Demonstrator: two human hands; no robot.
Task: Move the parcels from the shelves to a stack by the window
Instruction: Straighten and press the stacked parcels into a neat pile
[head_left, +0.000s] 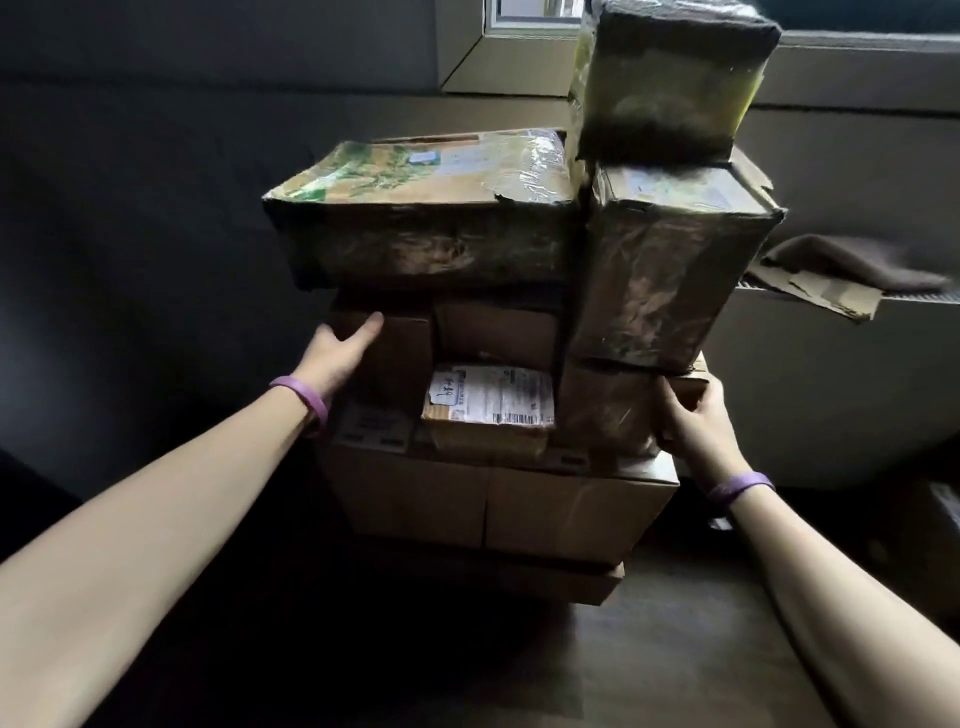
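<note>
A stack of cardboard parcels stands on the floor under the window. On top lie a wide flat box (415, 218) with green print, a tall taped box (670, 260) and a small dark box (670, 73) on that. A small parcel with a white label (488, 400) sits in the middle, above large brown base boxes (493, 499). My left hand (337, 348) reaches along the left side of a brown box (400, 343), thumb on its front. My right hand (693, 415) grips the right edge of a brown box (608, 405) under the tall one.
The window sill (509, 67) and window (535, 13) are behind the stack. A radiator (831, 395) stands to the right, with torn cardboard (826, 296) and a dark cloth (852, 260) on top. A dark wall fills the left; the wooden floor (649, 649) lies in front.
</note>
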